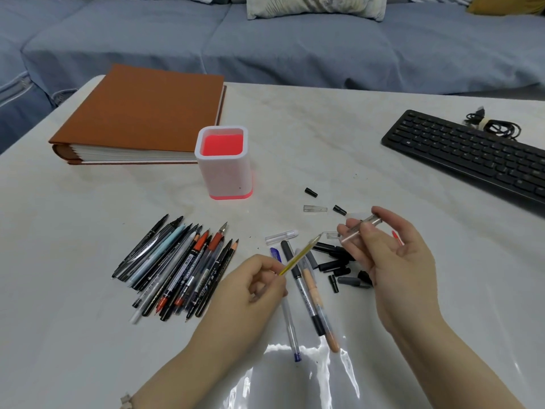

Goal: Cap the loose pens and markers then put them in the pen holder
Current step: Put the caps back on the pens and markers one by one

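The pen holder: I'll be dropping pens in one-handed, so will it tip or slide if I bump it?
The pen holder looks empty, its red floor showing, so it is probably light. It stands taller than wide, so a knock near the rim might tip it. The table looks glossy, so a low push would likely slide it.

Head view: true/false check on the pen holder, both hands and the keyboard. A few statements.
1. No pens stand in the pen holder. True.
2. The left hand holds a thin yellow pen. True.
3. The right hand holds nothing. False: it pinches a clear pen piece.
4. The keyboard lies left of the pen holder. False: it lies to the holder's right.
5. A pile of pens lies on the table left of the left hand. True.
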